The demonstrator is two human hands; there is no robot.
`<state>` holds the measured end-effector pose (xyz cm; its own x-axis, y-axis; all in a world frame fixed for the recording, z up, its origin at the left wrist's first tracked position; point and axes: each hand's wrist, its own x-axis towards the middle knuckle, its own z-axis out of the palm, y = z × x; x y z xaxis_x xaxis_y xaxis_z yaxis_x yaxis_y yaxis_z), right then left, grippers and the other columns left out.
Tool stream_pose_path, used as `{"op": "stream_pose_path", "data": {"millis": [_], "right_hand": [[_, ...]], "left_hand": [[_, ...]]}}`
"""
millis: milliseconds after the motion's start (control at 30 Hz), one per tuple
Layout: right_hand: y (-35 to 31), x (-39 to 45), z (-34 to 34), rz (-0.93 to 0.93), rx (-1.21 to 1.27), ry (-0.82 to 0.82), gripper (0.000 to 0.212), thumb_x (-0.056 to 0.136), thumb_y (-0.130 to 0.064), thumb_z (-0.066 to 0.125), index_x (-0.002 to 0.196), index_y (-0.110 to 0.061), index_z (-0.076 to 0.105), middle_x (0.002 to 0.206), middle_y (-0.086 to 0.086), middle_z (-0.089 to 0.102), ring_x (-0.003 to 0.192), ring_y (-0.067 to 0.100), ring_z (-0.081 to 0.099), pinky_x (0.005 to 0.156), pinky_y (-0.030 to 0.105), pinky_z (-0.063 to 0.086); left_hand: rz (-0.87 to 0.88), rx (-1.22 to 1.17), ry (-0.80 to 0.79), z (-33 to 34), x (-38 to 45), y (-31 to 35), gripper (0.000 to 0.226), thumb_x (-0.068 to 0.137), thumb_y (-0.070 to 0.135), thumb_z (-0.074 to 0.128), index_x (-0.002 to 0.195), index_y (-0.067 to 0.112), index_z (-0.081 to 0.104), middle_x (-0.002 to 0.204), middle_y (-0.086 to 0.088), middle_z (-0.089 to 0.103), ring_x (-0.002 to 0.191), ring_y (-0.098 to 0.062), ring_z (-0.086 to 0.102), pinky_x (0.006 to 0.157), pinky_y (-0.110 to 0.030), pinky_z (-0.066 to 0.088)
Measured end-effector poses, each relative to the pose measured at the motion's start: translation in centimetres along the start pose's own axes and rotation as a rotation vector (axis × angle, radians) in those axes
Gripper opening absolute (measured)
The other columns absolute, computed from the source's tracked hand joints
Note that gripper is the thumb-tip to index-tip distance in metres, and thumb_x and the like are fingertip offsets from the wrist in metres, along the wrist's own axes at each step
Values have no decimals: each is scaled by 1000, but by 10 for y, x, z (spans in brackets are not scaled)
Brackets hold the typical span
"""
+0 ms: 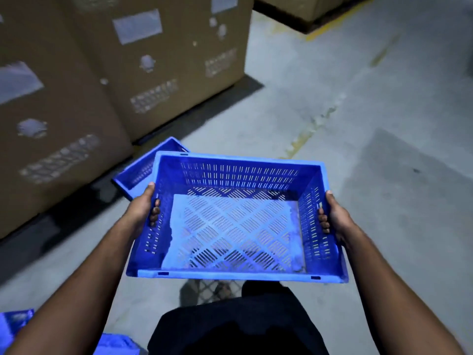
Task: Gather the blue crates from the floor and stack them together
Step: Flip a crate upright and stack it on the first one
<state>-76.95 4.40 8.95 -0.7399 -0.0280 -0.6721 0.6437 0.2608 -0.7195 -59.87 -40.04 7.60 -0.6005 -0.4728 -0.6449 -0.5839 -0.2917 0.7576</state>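
I hold an empty blue slotted crate (235,226) level in front of me, above the floor. My left hand (146,204) grips its left wall, fingers curled through the handle slot. My right hand (332,213) grips the right wall the same way. A second blue crate (143,170) lies on the floor behind the held one, beside the cardboard boxes, mostly hidden by it. Bits of more blue crates show at the bottom left corner (15,324) and near my left forearm (115,344).
Large cardboard boxes (107,80) stand on dark pallets along the left. More boxes on a pallet (307,8) sit at the top right behind a yellow floor line. Grey concrete floor (358,124) stretches to the right. My dark-clothed legs (238,326) are below the crate.
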Motion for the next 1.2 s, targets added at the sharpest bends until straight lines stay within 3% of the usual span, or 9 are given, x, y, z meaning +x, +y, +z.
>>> {"op": "stream_pose_path", "data": {"millis": [333,633,800,1000,1067,1133,1200], "right_hand": [[-202,226,196,-31,-276,-324,58,93,-69,33,64,-19,41,46,-4,31,33,10,23,34,19,19],[-327,340,367,-47,-500,-513,57,95,-67,32,64,-19,41,52,-1,34,39,12,25,38,22,22],[-346,398,465,-116,-642,-510,56,98,-59,36,70,-13,53,55,4,47,43,19,36,44,27,28],[-324,489,578,-215,-827,-431,26,97,-27,53,80,-8,59,77,16,61,50,25,51,50,33,42],[-311,521,609,-211,-901,-447,19,98,-13,48,80,-10,54,81,18,58,52,24,53,48,30,42],[-292,564,642,-223,-977,-449,23,96,-4,45,76,-16,49,83,17,56,51,20,55,42,29,43],[-270,607,670,-239,-1071,-459,20,92,-15,50,74,-23,50,86,9,60,52,8,61,46,20,50]], "left_hand": [[-76,-249,353,-62,151,71,56,91,68,37,62,20,41,43,4,36,34,-13,27,45,-22,21],[-219,-366,630,-113,239,110,58,93,66,35,63,17,47,47,-1,43,34,-16,34,37,-19,26],[-292,-440,683,-150,309,100,55,96,57,38,64,15,50,48,-3,47,37,-18,37,45,-25,27],[-355,-408,639,-204,419,63,43,76,53,52,86,12,57,64,-9,52,50,-22,45,53,-33,35],[-365,-386,671,-218,456,46,50,67,54,55,90,10,59,70,-11,58,58,-24,51,58,-36,39],[-375,-375,683,-228,499,25,38,66,45,57,86,14,61,76,-13,60,65,-26,53,59,-36,39],[-371,-382,715,-231,537,2,24,65,34,57,80,17,61,78,-16,60,68,-27,53,60,-40,39]]}}
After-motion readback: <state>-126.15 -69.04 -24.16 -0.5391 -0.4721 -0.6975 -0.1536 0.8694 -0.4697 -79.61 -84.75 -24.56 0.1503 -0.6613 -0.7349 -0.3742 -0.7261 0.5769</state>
